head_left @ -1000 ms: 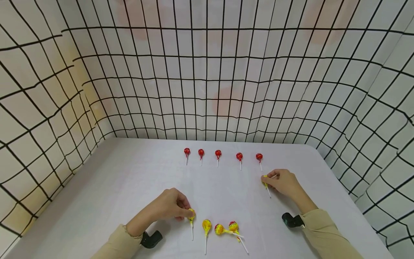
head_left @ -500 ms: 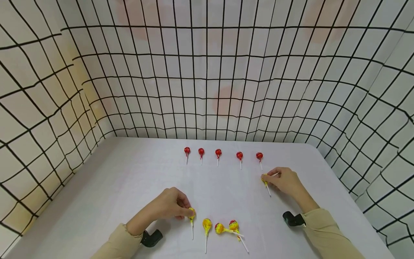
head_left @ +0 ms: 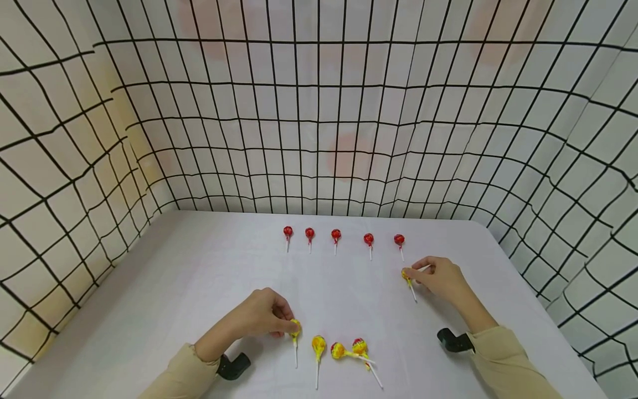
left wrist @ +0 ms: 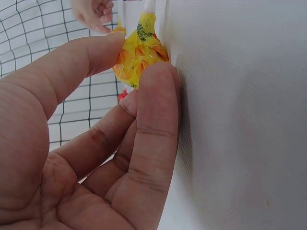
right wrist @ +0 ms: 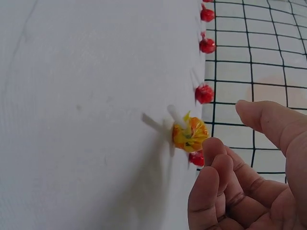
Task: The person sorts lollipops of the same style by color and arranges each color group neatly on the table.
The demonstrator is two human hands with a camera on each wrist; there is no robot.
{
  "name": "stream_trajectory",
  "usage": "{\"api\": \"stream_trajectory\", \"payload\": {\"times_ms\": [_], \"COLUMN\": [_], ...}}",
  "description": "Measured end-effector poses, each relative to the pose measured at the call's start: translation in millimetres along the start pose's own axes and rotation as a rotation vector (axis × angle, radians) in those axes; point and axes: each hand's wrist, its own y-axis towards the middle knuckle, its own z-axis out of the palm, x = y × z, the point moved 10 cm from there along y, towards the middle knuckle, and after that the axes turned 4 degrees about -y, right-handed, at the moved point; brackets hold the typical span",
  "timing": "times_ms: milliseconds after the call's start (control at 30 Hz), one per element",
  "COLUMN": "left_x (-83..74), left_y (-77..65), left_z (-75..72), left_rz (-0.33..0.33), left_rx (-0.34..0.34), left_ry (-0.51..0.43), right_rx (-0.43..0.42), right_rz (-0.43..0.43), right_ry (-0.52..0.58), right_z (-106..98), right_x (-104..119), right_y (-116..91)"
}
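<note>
The left hand (head_left: pixel 263 313) pinches a yellow lollipop (head_left: pixel 295 339) at the near part of the white table (head_left: pixel 224 260). The left wrist view shows thumb and finger pressing its wrapper; the head view shows its stick pointing toward the person. Just right of this lollipop lies a straight yellow lollipop (head_left: pixel 318 347), and farther right are two crossed yellow lollipops (head_left: pixel 339 351). Farther back and right of it, the right hand (head_left: pixel 442 280) is at another yellow lollipop (head_left: pixel 410 282). The right wrist view shows its thumb wide apart from the bent fingers, holding nothing; I can't tell if they touch. Well behind the pinched lollipop is a row of five red lollipops (head_left: pixel 336 235), then a black net (head_left: pixel 319 119).
</note>
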Motion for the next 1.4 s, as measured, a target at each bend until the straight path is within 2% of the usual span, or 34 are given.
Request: {"api": "stream_trajectory", "payload": {"times_ms": [333, 567, 700, 1033, 1233, 1400], "left_x": [-2.3, -2.1, -1.9, -1.0, -1.8, -2.2], "left_y": [-2.3, -2.0, -1.3, -1.1, -1.2, -1.6], "left_z": [0.1, 1.1, 1.6, 1.7, 1.3, 1.0], "left_rz": [-0.004, -0.005, -0.001, -0.018, -0.006, 0.004], "left_rx": [-0.004, -0.006, -0.004, -0.007, 0.000, -0.002], "left_ry": [0.003, 0.002, 0.004, 0.013, 0.007, 0.000], "right_rx": [0.006, 0.024, 0.038, 0.108, 0.182, 0.242], "right_rz": [-0.032, -0.049, -0.086, -0.118, -0.136, -0.184], "right_ry": [0.036, 0.096, 0.121, 0.135, 0.152, 0.177], "right_z": [-0.1, 6.0, 11.2, 40.5, 60.4, 74.4], "right_x": [15.6, 31.9, 40.7, 55.5, 65.2, 71.9], "right_y": [-15.9, -33.6, -43.9, -66.0, -82.5, -92.1]}}
